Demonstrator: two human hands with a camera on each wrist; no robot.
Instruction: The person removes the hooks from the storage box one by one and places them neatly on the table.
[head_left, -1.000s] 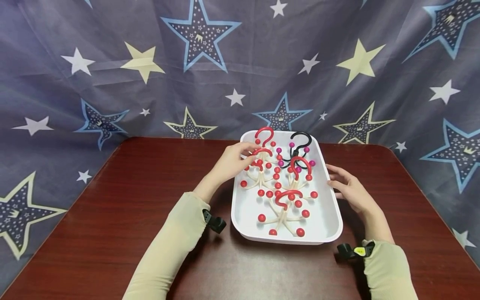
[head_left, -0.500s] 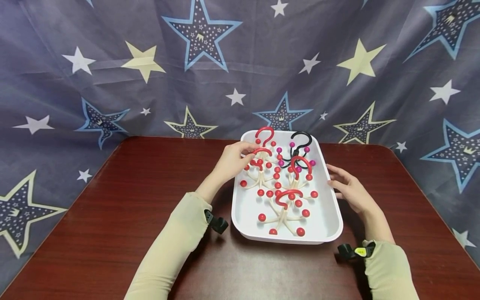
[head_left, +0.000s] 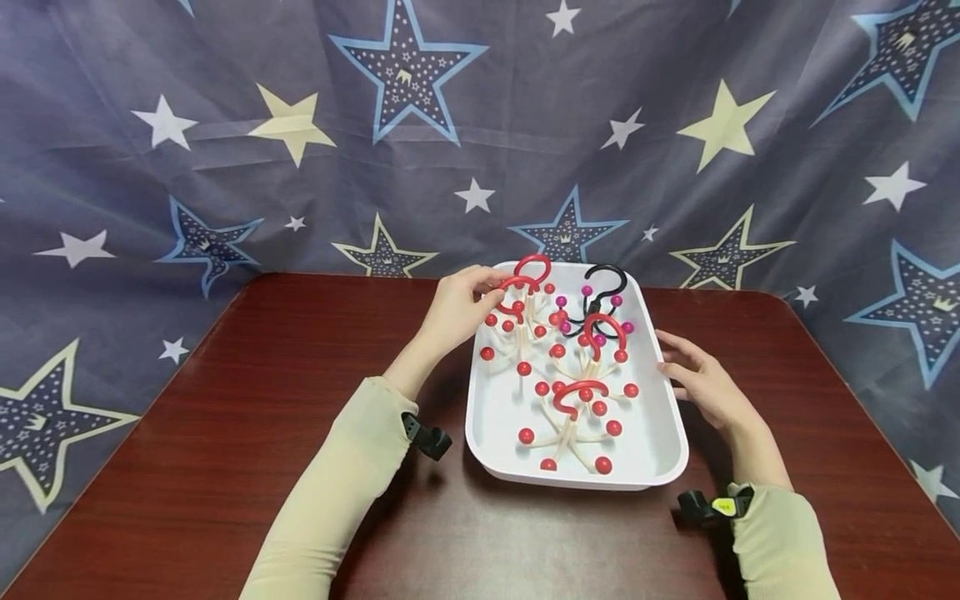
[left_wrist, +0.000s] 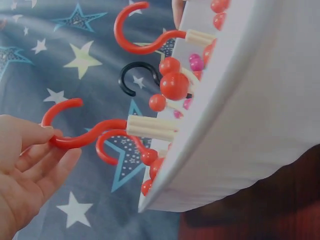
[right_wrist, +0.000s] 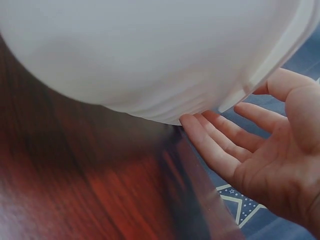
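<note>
In the head view my left hand pinches the curved red hook of a claw-shaped massager. This massager has cream legs tipped with red balls, and it stands at the left of a white tray. In the left wrist view, thumb and fingers close on the red hook; the balls are partly hidden behind the tray wall. My right hand touches the tray's right side with extended fingers. In the right wrist view those fingertips lie against the tray's outer wall.
Other red-hooked massagers lie in the tray, one at its front and one at the middle right. A black one with purple balls sits at the back right. The brown table ends at a star-patterned cloth.
My left hand has moved slightly up and left, raising the hook and straightening the massager upright. The right hand and the tray stay in place.
</note>
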